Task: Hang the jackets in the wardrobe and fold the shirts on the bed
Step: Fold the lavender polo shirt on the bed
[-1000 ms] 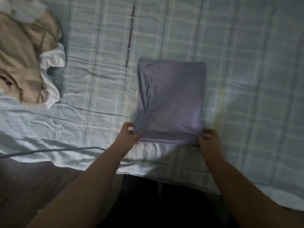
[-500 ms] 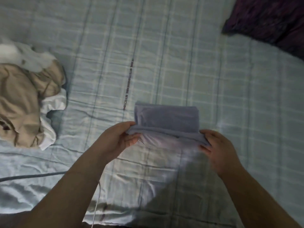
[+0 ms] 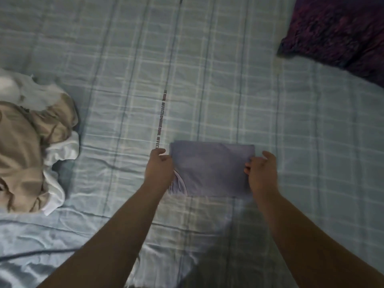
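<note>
As left hand [image 3: 160,167] and right hand [image 3: 262,171] grip it, lilac shirt [image 3: 209,169], folded rectangle

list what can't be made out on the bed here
Head view only:
- pile of clothes: cut by the left edge and crumpled; number and kind of garments unclear.
- dark purple fabric: cut by the top and right edges; pillow or blanket, cannot tell.
- shirt: its side edges hidden under the left hand and right hand gripping it.
- wardrobe: out of frame.
</note>
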{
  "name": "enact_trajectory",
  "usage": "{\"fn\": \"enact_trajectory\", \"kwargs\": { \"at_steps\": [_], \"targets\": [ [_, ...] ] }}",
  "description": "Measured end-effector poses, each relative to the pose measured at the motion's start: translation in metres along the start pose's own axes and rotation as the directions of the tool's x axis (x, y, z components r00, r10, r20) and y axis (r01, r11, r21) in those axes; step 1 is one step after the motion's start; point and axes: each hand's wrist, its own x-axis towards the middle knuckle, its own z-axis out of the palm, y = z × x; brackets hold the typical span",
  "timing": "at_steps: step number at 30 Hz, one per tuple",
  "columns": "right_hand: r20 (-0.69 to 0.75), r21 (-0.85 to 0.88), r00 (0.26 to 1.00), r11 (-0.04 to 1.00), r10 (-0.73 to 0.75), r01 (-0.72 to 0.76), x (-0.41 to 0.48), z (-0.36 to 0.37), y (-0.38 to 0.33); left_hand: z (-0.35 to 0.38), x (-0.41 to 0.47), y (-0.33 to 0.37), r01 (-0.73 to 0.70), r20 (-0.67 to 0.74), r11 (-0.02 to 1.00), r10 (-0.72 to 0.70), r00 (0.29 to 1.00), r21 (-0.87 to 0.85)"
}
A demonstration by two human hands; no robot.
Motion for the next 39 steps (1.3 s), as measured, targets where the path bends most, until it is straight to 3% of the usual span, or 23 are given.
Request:
{"fn": "enact_trajectory", "kwargs": {
  "at_steps": [1, 2, 3, 5, 6, 7, 9, 12, 15, 18, 20, 22, 24, 26, 28, 30, 36, 39],
  "targets": [
    [-0.008, -0.165, 0.983, 0.97, -0.184, 0.18, -0.007, -0.002, 0.009, 0.002, -0.007, -0.002, -0.182, -0.027, 0.97, 0.188, 0.982, 0.161],
    [0.038, -0.316, 0.93, 0.879, -0.365, 0.358, -0.012, -0.003, 0.017, 0.005, -0.014, -0.004, -0.39, 0.012, 0.87, 0.405, 0.914, 0.301],
    [0.127, -0.414, 0.851, 0.752, -0.51, 0.513, -0.017, -0.004, 0.024, 0.011, -0.018, -0.007, -0.575, 0.112, 0.705, 0.588, 0.801, 0.416],
    [0.359, -0.531, 0.668, 0.446, -0.651, 0.72, -0.018, -0.002, 0.033, 0.027, -0.021, -0.017, -0.75, 0.297, 0.354, 0.759, 0.579, 0.558],
    [0.465, -0.571, 0.598, 0.295, -0.653, 0.766, -0.015, 0.001, 0.037, 0.034, -0.018, -0.02, -0.766, 0.354, 0.266, 0.766, 0.537, 0.585],
    [0.54, -0.606, 0.568, 0.182, -0.622, 0.775, -0.011, 0.003, 0.041, 0.04, -0.014, -0.025, -0.761, 0.395, 0.226, 0.745, 0.538, 0.609],
    [0.597, -0.665, 0.596, 0.085, -0.537, 0.742, -0.002, 0.005, 0.048, 0.047, -0.004, -0.043, -0.723, 0.452, 0.165, 0.682, 0.575, 0.671],
    [0.601, -0.707, 0.653, 0.074, -0.461, 0.703, 0.011, 0.004, 0.062, 0.044, 0.012, -0.08, -0.69, 0.484, 0.114, 0.632, 0.606, 0.715],
    [0.625, -0.698, 0.646, 0.056, -0.439, 0.714, 0.016, 0.003, 0.068, 0.043, 0.013, -0.096, -0.674, 0.471, 0.121, 0.626, 0.621, 0.729],
    [0.644, -0.662, 0.63, 0.097, -0.434, 0.743, 0.017, 0.002, 0.059, 0.044, 0.006, -0.086, -0.654, 0.464, 0.148, 0.592, 0.659, 0.742],
    [0.593, -0.606, 0.661, 0.285, -0.46, 0.742, 0.014, 0.001, 0.047, 0.04, 0.0, -0.073, -0.679, 0.463, 0.208, 0.591, 0.661, 0.704],
    [0.412, -0.523, 0.744, 0.532, -0.527, 0.666, 0.007, -0.004, 0.038, 0.031, -0.008, -0.061, -0.68, 0.363, 0.386, 0.627, 0.689, 0.624],
    [0.176, -0.474, 0.833, 0.697, -0.525, 0.539, -0.004, -0.01, 0.034, 0.021, -0.014, -0.056, -0.58, 0.14, 0.604, 0.617, 0.774, 0.547],
    [0.045, -0.448, 0.911, 0.807, -0.411, 0.386, -0.014, -0.014, 0.036, 0.013, -0.017, -0.056, -0.378, -0.056, 0.822, 0.441, 0.896, 0.426],
    [-0.019, -0.418, 0.964, 0.878, -0.265, 0.233, -0.019, -0.013, 0.044, 0.01, -0.013, -0.058, -0.108, -0.105, 0.953, 0.143, 0.984, 0.283],
    [-0.05, -0.428, 0.984, 0.894, -0.173, 0.135, -0.021, -0.013, 0.053, 0.011, -0.008, -0.063, 0.026, -0.047, 0.979, -0.017, 0.999, 0.204],
    [-0.026, -0.494, 0.999, 0.869, -0.027, 0.011, -0.005, -0.015, 0.049, 0.016, 0.012, -0.063, 0.021, 0.093, 0.946, -0.053, 0.994, 0.322],
    [0.034, -0.335, 0.997, 0.941, 0.073, -0.057, 0.002, -0.02, 0.043, 0.011, 0.025, -0.053, 0.026, 0.159, 0.948, -0.08, 0.984, 0.318]
  ]
}}
